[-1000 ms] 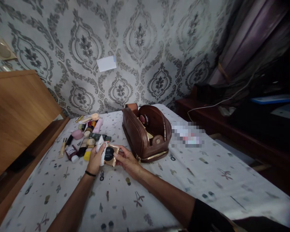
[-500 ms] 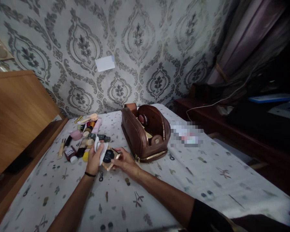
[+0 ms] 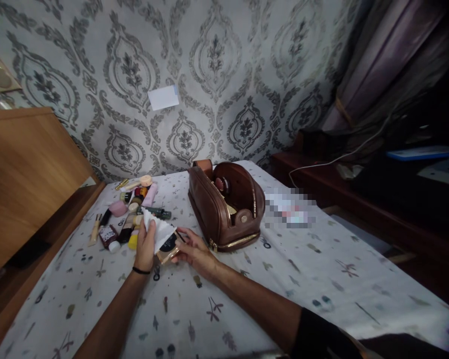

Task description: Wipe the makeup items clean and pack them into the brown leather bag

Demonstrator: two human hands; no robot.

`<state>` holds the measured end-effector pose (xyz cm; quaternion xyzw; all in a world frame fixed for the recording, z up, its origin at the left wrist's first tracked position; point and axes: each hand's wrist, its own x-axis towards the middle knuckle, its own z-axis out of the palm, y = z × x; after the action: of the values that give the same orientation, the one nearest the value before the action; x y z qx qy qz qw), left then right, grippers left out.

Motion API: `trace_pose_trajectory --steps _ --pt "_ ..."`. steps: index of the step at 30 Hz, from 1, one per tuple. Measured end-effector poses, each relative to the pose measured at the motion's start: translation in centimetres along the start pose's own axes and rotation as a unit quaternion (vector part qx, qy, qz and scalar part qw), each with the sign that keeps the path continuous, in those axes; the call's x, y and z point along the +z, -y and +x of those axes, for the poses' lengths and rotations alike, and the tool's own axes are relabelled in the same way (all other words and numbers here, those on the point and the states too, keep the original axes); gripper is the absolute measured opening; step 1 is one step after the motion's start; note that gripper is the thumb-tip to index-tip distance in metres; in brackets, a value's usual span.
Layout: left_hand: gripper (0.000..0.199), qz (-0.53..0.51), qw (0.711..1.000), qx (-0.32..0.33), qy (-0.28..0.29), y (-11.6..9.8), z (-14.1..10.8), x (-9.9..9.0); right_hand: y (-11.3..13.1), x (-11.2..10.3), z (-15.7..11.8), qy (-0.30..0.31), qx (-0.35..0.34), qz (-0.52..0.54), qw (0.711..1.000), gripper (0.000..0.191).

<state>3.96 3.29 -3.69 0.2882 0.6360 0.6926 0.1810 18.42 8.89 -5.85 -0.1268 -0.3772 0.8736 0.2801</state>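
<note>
My left hand point(image 3: 145, 248) is closed on a white wipe point(image 3: 157, 227), which lies partly over a square gold compact point(image 3: 167, 256) with a black round centre. My right hand point(image 3: 196, 253) grips the compact from its right side, fingers at the edge and thumb on top. Just beyond my right hand stands a brown leather toiletry bag point(image 3: 205, 207), unzipped and gaping. A round reddish item point(image 3: 221, 185) shows inside it. Behind my left hand lies a dark green tube point(image 3: 159, 213), partly hidden by the wipe.
Several cosmetics crowd the bed's left side, among them a pink jar point(image 3: 117, 209), a dark red bottle point(image 3: 108, 236) and a pink tube point(image 3: 149, 195). A wooden panel point(image 3: 30, 184) borders the left. A blurred-out item point(image 3: 290, 208) lies right of the bag.
The white wipe has spread out and moved right, now covering the upper part of the compact. The bag and the cosmetics stay in place.
</note>
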Motion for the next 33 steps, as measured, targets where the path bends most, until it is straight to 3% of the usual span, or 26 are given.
trace_pose_trajectory --steps 6,10,17,21,26,33 --pt "0.051 0.097 0.994 0.036 0.029 -0.7 -1.0 0.6 0.4 0.3 -0.1 -0.015 -0.009 0.043 0.999 0.052" --pt "0.052 0.127 0.987 0.057 0.081 -0.9 -2.0 1.2 0.8 0.6 0.0 -0.05 -0.012 0.063 0.997 0.05" --pt "0.08 0.133 0.975 0.075 0.16 -0.5 -2.8 1.5 0.6 0.2 0.6 -0.103 -0.019 0.118 0.987 0.04" --pt "0.073 0.138 0.976 0.093 0.137 -0.6 -2.7 1.5 0.6 0.0 0.7 -0.088 0.001 0.121 0.989 0.032" --pt "0.059 0.149 0.977 0.114 0.1 -1.4 -2.4 1.2 0.8 0.1 0.2 -0.054 0.012 0.077 0.996 0.042" --pt "0.051 0.101 0.986 0.109 0.071 -1.9 -1.8 0.8 0.9 0.4 0.0 -0.055 -0.007 0.026 0.998 0.04"
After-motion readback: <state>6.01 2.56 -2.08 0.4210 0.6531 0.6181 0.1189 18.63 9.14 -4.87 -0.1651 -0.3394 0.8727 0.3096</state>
